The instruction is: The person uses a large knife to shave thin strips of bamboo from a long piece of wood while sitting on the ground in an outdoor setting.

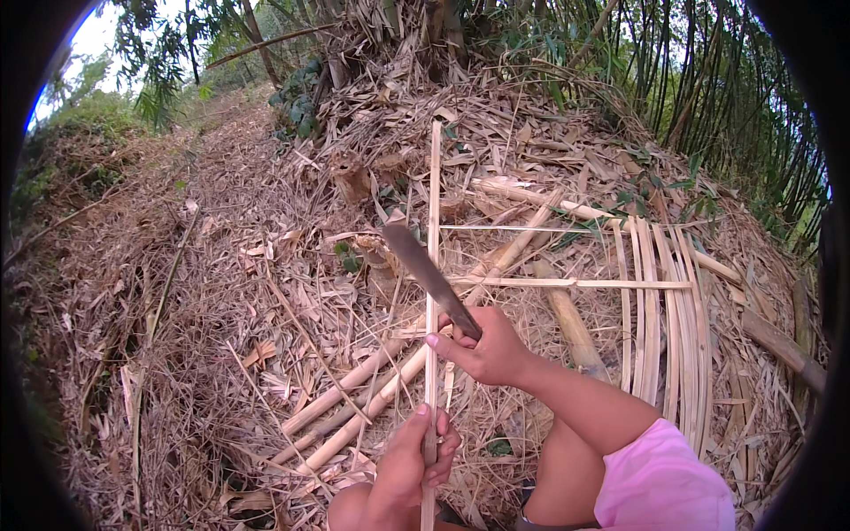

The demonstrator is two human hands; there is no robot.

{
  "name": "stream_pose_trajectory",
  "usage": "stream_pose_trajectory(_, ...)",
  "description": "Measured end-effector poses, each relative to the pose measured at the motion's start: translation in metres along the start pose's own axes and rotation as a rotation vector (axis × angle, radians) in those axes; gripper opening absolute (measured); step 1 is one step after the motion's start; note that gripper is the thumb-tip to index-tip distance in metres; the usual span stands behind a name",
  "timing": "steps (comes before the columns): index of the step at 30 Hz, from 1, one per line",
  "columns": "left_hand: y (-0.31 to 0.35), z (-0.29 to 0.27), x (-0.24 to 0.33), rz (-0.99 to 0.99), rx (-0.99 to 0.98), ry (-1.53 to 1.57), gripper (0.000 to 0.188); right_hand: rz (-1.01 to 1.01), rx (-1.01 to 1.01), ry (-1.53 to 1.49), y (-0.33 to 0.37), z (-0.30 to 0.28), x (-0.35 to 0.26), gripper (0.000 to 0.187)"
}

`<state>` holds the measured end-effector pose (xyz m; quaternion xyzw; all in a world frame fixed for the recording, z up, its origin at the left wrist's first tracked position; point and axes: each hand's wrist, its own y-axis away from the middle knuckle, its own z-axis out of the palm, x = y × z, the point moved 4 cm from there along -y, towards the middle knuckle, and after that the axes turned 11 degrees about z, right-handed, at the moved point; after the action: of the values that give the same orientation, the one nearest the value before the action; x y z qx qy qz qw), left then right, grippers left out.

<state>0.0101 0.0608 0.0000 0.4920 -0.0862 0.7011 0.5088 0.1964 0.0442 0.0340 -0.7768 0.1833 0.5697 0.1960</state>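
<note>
A long pale bamboo strip (434,190) stands out in front of me, running from the lower edge up toward the leaf-covered mound. Low on it, my left hand (414,458) is closed around the strip. My right hand (485,347) grips a machete (425,273) whose dark, broad blade points up and to the left, crossing the strip. The right thumb presses against the strip just below the blade. The machete's handle is mostly hidden inside my right fist.
Several split bamboo strips (651,310) lie side by side at the right. Bamboo poles (354,394) lie slantwise behind my hands, and another pole (575,327) is beyond my right forearm. Cut stumps (351,177) stick up from dry leaf litter (221,310). Bamboo stems (699,97) grow behind.
</note>
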Motion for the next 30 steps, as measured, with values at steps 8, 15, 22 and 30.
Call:
stream_pose_trajectory(8,-0.001,-0.024,0.014,0.294,0.189,-0.471,0.052,0.273,-0.103,-0.222,0.008,0.023,-0.003,0.029)
stream_pose_trajectory(15,-0.010,-0.027,0.054,0.586,0.319,-0.367,0.044,0.330,-0.403,-0.130,0.032,0.051,-0.012,0.031)
stream_pose_trajectory(22,-0.007,-0.029,0.045,0.614,0.246,-0.142,0.028,0.107,-0.387,0.058,0.040,0.063,-0.019,0.043)
stream_pose_trajectory(30,-0.001,-0.024,0.032,0.303,0.092,-0.062,0.029,-0.393,0.122,0.656,0.017,0.031,-0.023,0.069)
